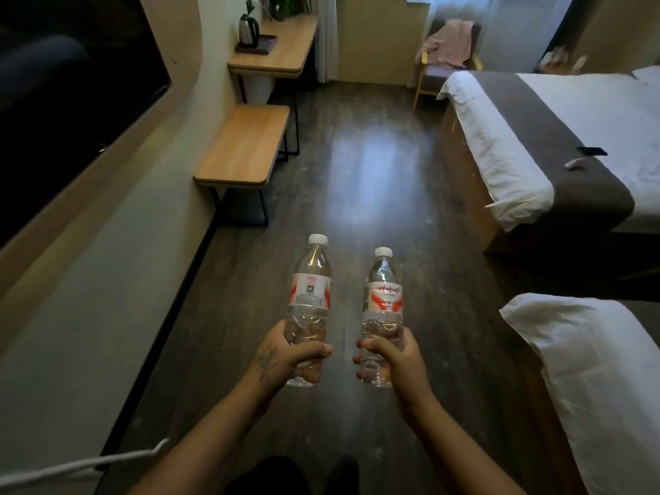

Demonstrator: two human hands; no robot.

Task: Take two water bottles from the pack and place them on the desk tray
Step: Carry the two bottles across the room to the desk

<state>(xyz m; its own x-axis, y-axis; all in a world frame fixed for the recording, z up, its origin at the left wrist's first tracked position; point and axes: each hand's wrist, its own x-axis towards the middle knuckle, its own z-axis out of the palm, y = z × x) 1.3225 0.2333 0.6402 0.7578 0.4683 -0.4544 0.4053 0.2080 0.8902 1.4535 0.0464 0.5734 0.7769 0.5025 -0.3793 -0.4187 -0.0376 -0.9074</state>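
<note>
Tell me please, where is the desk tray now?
In the head view the dark desk tray lies far ahead on the left, on the wooden desk against the wall, with the metal kettle standing on it.

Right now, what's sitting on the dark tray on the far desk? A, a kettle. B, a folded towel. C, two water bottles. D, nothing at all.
A: a kettle stands on the tray, while both bottles are in the hands.
</note>
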